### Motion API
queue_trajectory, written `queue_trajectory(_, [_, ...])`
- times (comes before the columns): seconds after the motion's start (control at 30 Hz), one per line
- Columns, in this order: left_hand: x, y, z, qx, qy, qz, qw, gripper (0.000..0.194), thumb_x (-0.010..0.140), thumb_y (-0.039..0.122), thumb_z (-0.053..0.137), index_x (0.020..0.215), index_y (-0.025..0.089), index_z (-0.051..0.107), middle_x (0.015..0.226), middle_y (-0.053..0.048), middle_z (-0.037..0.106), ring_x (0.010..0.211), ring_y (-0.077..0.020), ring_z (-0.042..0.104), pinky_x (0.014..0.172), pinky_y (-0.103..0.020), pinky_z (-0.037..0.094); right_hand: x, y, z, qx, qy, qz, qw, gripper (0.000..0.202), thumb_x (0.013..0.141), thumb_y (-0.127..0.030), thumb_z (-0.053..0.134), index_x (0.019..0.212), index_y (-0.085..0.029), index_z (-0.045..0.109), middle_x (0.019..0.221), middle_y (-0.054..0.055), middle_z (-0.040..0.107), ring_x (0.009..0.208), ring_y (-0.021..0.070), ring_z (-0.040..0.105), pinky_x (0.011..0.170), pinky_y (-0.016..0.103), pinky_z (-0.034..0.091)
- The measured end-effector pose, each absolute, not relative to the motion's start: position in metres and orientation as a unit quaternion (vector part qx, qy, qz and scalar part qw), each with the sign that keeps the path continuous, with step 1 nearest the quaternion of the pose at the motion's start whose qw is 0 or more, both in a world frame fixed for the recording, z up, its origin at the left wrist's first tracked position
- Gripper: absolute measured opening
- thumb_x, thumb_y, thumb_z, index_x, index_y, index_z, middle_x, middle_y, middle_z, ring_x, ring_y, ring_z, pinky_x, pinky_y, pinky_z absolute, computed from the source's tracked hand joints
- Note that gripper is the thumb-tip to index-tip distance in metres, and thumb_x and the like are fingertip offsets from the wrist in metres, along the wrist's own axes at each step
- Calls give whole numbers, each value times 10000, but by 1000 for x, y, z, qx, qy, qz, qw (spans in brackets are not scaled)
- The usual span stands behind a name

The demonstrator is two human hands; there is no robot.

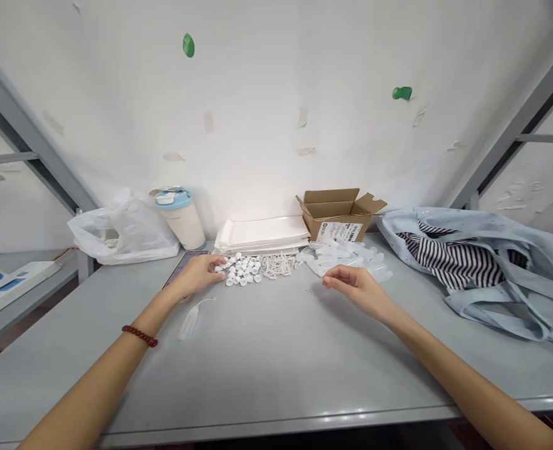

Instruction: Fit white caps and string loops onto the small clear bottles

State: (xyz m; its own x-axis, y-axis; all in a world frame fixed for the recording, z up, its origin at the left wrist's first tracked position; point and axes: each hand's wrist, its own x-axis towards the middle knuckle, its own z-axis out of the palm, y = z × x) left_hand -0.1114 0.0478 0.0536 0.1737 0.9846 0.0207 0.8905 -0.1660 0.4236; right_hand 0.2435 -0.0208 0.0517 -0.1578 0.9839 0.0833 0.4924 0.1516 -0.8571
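At the left edge of a pile of small white caps (243,272), my left hand (196,275) has its thumb and fingertips around a white cap (219,269). My right hand (354,290) hovers over the grey table, fingers loosely bent, with nothing visible in them. Just beyond it lies a heap of translucent plastic tubes (346,255). Small white looped pieces (279,265) are spread between the caps and the tubes. Nearer me, below my left hand, rests a single translucent tube (189,323) with a thin strap-like piece at its top.
Behind the parts are a stack of white sheets or envelopes (267,234) and an open cardboard box (335,219). A phone (173,275) lies partly under my left wrist. A tumbler (182,222) and plastic bag (126,231) stand left; a light-blue cloth bag (534,250) lies right.
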Motion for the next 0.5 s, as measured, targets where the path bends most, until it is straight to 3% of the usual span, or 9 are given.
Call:
queue_trajectory(0.3, [-82,19,58,795,582,149,85,455,740,499,587,1093,212,574,994,-68,584,860,-244,587,732,-332,468,244,-15,50,-549,-687,324,349,266,796,-423,545,808,-178,647,826,41,683,767,188,609,711,324,454])
queue_trajectory(0.5, [-42,24,38,834,526,138,90,272,833,341,500,1069,227,575,973,-55,499,779,-204,577,722,-343,465,245,10,52,-558,-727,230,328,157,794,-290,522,772,-176,628,781,37,672,720,173,601,663,303,452])
